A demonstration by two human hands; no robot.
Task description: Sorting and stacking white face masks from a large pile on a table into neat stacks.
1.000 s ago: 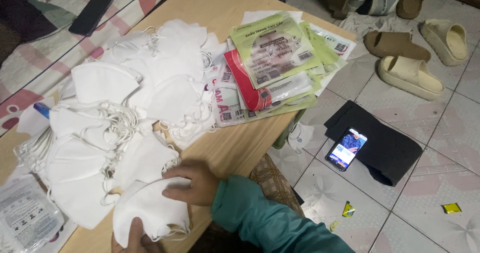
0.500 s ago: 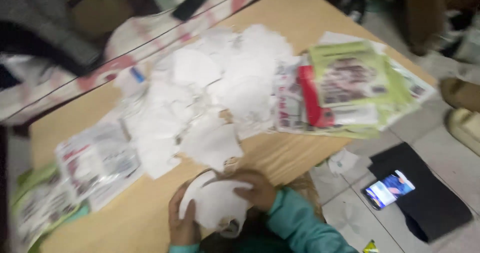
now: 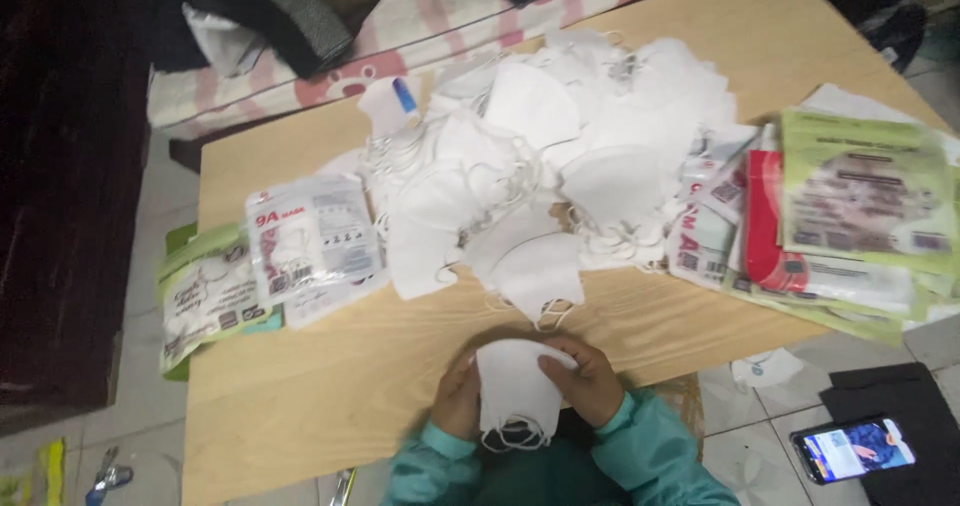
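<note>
You hold one white mask [image 3: 516, 386] at the near edge of the worktop [image 3: 330, 386]. Your left hand [image 3: 458, 398] grips its left side, your right hand [image 3: 585, 381] its right, fingers curled in. The big mask pile [image 3: 540, 166] lies just beyond.

Left hand [image 3: 458, 398]: palm and most fingers hidden behind the held mask [image 3: 516, 386]; only the outer edge shows.
Right hand [image 3: 588, 379]: thumb overlaps the mask edge; fingertips behind it not visible.
Mask loops: partly hidden below the mask, against the teal sleeves [image 3: 640, 456].
Sleeves: cut off by the bottom edge.
Mask pile [image 3: 545, 161]: lower layers covered; count cannot be told.
Green packets [image 3: 868, 201]: cut off by the right edge; print blurred.
Left packets [image 3: 312, 241]: overlapping; lower ones partly covered.
Phone [image 3: 853, 449]: screen content too small to tell.
Floor tools [image 3: 108, 478]: cut off at the bottom, kind unclear.
</note>
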